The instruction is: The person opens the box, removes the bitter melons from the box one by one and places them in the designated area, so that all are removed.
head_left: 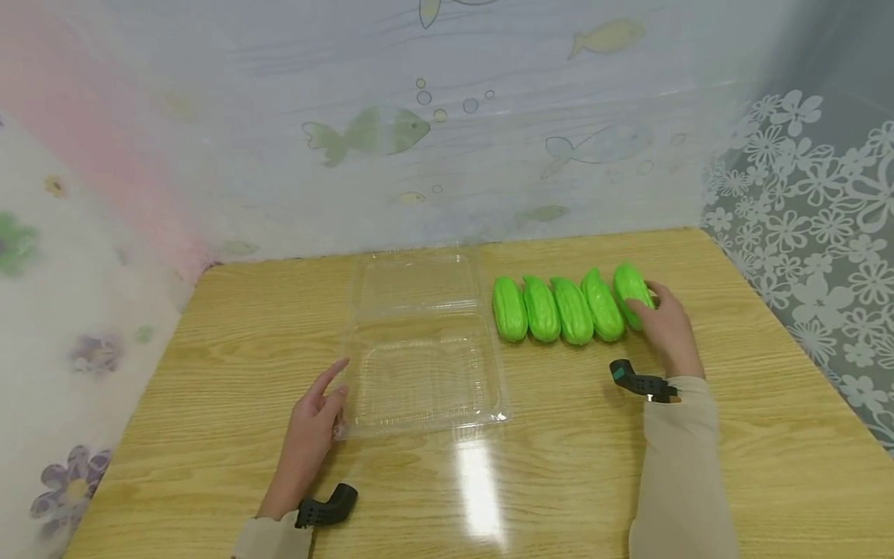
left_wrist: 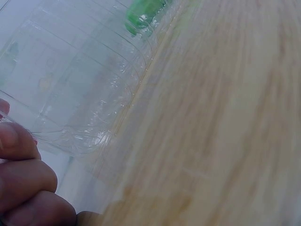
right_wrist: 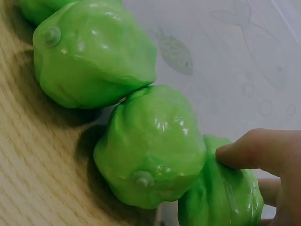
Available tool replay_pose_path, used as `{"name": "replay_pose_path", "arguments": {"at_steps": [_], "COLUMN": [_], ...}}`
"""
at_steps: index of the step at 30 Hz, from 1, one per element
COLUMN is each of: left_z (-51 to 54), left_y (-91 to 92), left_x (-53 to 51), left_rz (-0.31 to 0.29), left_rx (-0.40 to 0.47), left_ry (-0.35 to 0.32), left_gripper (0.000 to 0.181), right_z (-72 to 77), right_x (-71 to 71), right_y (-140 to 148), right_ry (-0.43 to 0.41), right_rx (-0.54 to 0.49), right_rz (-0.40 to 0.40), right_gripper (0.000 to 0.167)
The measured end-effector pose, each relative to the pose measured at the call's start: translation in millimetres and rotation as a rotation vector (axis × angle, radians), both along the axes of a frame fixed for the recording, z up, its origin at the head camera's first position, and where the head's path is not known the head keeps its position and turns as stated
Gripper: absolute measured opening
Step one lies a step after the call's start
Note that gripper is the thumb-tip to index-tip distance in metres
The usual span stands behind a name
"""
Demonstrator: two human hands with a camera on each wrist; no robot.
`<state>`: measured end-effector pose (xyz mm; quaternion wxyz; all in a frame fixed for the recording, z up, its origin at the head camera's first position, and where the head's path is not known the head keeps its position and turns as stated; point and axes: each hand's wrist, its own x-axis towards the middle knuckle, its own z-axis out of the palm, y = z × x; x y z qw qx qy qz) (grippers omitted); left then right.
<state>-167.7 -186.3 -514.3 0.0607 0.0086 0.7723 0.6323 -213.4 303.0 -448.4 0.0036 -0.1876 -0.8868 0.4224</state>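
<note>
Bright green, ridged toy gourds (head_left: 572,312) lie side by side in a row right of centre, several in all. My right hand (head_left: 669,326) grips the rightmost gourd (head_left: 631,284), thumb on its near side and fingers behind it. In the right wrist view the thumb presses on that gourd (right_wrist: 218,200), beside its neighbour (right_wrist: 153,150). A clear plastic clamshell box (head_left: 427,431) lies unfolded to the left of the row, lid away from me. At its near left corner my left hand (head_left: 312,415) holds the rim; curled fingers meet the plastic (left_wrist: 89,141) in the left wrist view.
Everything lies on a wood-grain table (head_left: 230,365). A curtain printed with fish (head_left: 377,132) hangs along the back edge, and flower-patterned sheeting (head_left: 824,233) borders the right side. Black wrist mounts (head_left: 328,506) are worn on both wrists.
</note>
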Motion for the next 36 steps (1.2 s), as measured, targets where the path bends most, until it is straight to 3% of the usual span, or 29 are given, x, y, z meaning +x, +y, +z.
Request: {"name": "replay_pose_path", "arguments": {"at_steps": [17, 30, 36], "left_z": [1.0, 27.5, 15.7], "left_y": [3.5, 11.2, 6.5], "left_x": [1.2, 10.5, 5.2], "left_rz": [-0.001, -0.005, -0.002], "left_rx": [-0.01, 0.006, -0.01], "left_ry": [0.004, -0.009, -0.046], "left_gripper": [0.039, 0.039, 0.042], "right_z": [-5.2, -4.5, -2.3], "right_x": [-1.4, 0.1, 4.4], "right_y": [4, 6, 8], "right_ry": [-0.083, -0.084, -0.02], "right_rx": [0.08, 0.077, 0.074], "right_rz": [0.052, 0.036, -0.019], "right_gripper": [0.075, 0.08, 0.074]}}
